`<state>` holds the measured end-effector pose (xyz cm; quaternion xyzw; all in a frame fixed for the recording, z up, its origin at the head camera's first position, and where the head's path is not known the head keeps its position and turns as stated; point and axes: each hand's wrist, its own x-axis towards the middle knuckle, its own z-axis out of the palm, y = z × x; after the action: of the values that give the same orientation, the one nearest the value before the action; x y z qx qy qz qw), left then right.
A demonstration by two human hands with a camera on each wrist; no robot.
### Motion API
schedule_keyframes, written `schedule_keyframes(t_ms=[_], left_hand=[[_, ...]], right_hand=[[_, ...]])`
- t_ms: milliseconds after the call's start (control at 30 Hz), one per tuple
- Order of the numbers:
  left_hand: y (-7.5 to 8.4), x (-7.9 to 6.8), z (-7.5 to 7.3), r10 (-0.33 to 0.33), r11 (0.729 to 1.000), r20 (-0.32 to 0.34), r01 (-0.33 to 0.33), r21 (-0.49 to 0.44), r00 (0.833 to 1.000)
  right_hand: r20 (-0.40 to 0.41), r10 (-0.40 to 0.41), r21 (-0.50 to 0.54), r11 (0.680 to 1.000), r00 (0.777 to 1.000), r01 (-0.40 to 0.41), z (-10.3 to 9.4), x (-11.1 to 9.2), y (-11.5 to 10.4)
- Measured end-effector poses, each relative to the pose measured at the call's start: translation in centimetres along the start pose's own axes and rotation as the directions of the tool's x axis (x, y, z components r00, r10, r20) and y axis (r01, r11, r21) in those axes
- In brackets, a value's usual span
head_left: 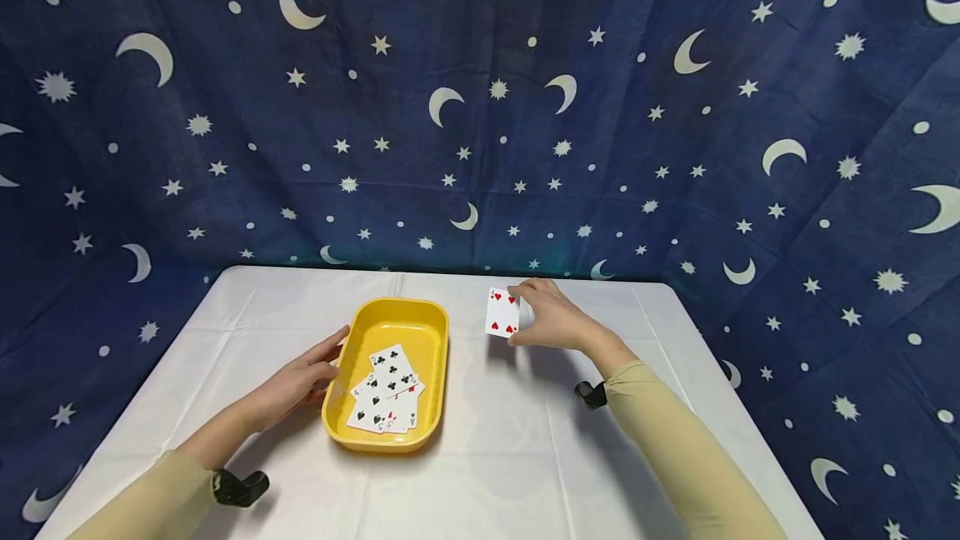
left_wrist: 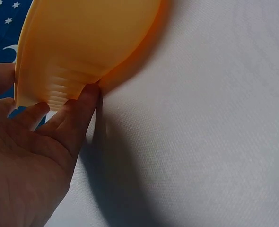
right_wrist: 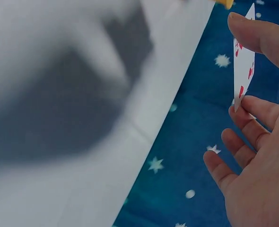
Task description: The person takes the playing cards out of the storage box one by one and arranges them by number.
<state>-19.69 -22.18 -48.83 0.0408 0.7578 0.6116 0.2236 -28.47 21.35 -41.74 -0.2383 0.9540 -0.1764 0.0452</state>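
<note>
Head view puts my tan left sleeve (head_left: 153,498) at the lower left, a black wrist device (head_left: 242,488) beside its cuff. My left grip (head_left: 298,380) lies toward the left edge of the white surface (head_left: 487,473), fingers apart, tips touching the outside of the tray's left wall; up close, from the left wrist, I see them spread along a ribbed part of it.

The yellow tray (head_left: 411,333) sits left of the middle, its far end near the surface's far edge. In its nearer part a loose pile of cards (head_left: 384,394) lies face up and overlapping, mostly clubs and spades, with a little red showing.

Right of the tray, well apart from it, I have a heart card (head_left: 499,319) up off the surface near the far edge, its face toward me. My right grip (head_left: 555,321) is clamped on that card between thumb and finger; from the right wrist I see the other fingers fanned away from it. Farther right, a second black device (head_left: 591,395) hangs by my right sleeve (head_left: 675,440), which slants down alongside the surface's right edge.
</note>
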Motion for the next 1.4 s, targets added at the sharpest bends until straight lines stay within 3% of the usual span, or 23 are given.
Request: schedule_keyframes(t_ms=[600,933,1400], left_hand=[[-0.2,0.0,0.1,-0.006,1.000,-0.019,0.006,0.000,1.000],[-0.1,-0.1,0.2,0.001,1.000,-0.020,-0.001,0.000,1.000],[-0.3,0.0,0.1,0.000,1.000,-0.018,0.000,0.000,1.000]], right_hand=[[0.147,0.103,0.019,0.994,0.984,-0.107,2.2,-0.5,4.8],[0.214,0.161,0.047,0.984,0.964,-0.174,3.2,-0.1,5.0],[0.233,0.137,0.037,0.988,0.963,-0.150,4.0,0.3,5.6]])
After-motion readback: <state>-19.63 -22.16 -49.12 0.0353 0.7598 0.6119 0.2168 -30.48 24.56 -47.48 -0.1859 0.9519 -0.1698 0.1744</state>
